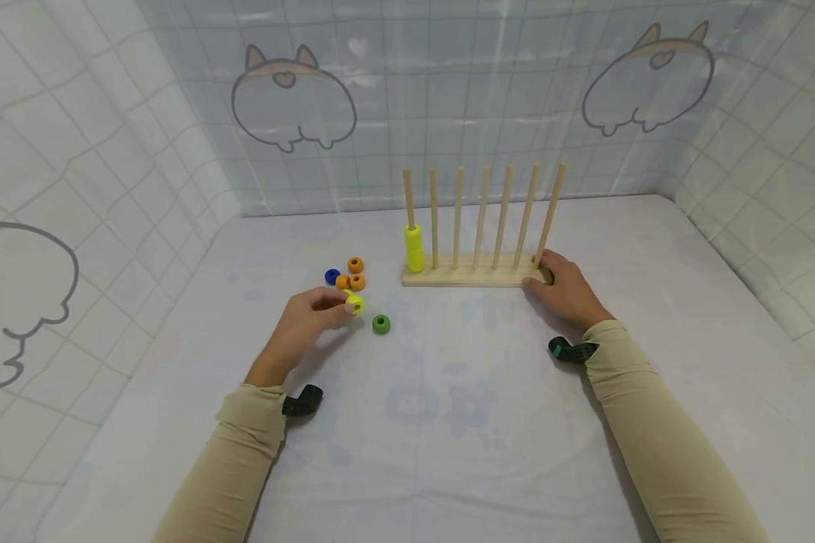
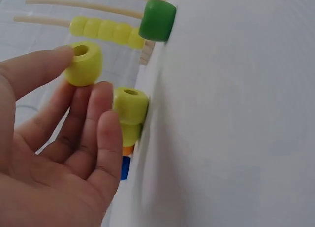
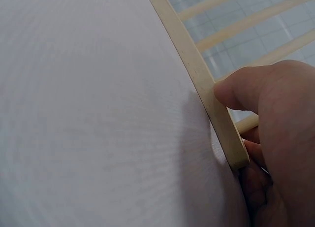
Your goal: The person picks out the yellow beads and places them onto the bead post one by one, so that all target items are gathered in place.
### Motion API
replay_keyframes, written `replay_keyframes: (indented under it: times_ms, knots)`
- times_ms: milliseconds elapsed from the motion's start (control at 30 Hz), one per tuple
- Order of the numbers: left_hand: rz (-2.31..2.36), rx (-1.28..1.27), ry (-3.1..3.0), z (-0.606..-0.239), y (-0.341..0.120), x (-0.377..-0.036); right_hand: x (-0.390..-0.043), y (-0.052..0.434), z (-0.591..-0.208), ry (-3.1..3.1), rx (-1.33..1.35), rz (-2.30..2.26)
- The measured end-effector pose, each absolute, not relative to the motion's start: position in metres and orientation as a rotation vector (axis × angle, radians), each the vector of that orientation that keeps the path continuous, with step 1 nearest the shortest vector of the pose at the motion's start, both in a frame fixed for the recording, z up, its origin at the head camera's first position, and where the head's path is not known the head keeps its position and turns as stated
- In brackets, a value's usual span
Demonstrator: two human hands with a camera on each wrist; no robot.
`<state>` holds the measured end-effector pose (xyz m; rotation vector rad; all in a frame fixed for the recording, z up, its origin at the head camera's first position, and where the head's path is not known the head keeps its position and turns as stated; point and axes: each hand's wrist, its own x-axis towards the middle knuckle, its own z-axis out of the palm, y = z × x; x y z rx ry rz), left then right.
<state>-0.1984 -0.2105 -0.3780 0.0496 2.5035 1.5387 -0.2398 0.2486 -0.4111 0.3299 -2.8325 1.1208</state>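
Left hand [image 1: 302,323]: the thumb and fingers are pinching a yellow bead [image 2: 84,67] by its sides, to the left of the peg rack [image 1: 472,274] and nearer the person than it.
Right hand [image 1: 570,290]: the thumb and fingers are gripping the right end of the peg rack's base — the thumb is pressing its near side, the fingers are reaching behind.
Peg rack: seven pegs are rising from a flat wooden base that is resting on the counter [image 1: 421,460].
Yellow stack [image 1: 414,250]: five beads are sitting on the rack's leftmost peg.
Loose yellow beads [image 2: 131,106]: two are showing just past the left fingers, left of the rack; the hand is mostly hiding them from the head view.
Orange beads [image 1: 357,282]: three are lying clustered left of the rack.
Blue bead [image 1: 332,277]: it is lying beside the orange ones, on the side away from the rack.
Green bead [image 1: 381,324]: it is lying left of the rack and nearer the person, apart from the orange cluster.
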Motion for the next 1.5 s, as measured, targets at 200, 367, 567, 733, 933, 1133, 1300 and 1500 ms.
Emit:
replay_keyframes:
  times_ms: [200, 367, 567, 733, 933, 1133, 1300, 1500]
  knots:
    - [1.833, 0.057, 2.357, -0.370, -0.207, -0.201, -0.240, 0.248, -0.411, -2.827, 0.339, 1.128]
    - [1.987, 0.131, 2.244, -0.366, -0.202, -0.206, -0.241, 0.249, -0.413, -2.828, 0.333, 1.118]
    - [2.150, 0.169, 2.078, -0.360, -0.191, -0.211, -0.240, 0.248, -0.412, -2.807, 0.354, 1.142]
    - [2.232, 0.191, 2.007, -0.355, -0.185, -0.215, -0.238, 0.247, -0.411, -2.811, 0.349, 1.150]
    - [2.240, 0.158, 2.007, -0.349, -0.181, -0.221, -0.236, 0.248, -0.410, -2.819, 0.345, 1.147]
    - [2.270, 0.130, 2.021, -0.341, -0.179, -0.231, -0.237, 0.248, -0.411, -2.823, 0.346, 1.148]
    - [2.335, 0.098, 2.009, -0.333, -0.176, -0.238, -0.238, 0.248, -0.410, -2.831, 0.341, 1.146]
    - [2.350, 0.055, 2.001, -0.328, -0.169, -0.242, -0.239, 0.248, -0.411, -2.829, 0.334, 1.135]
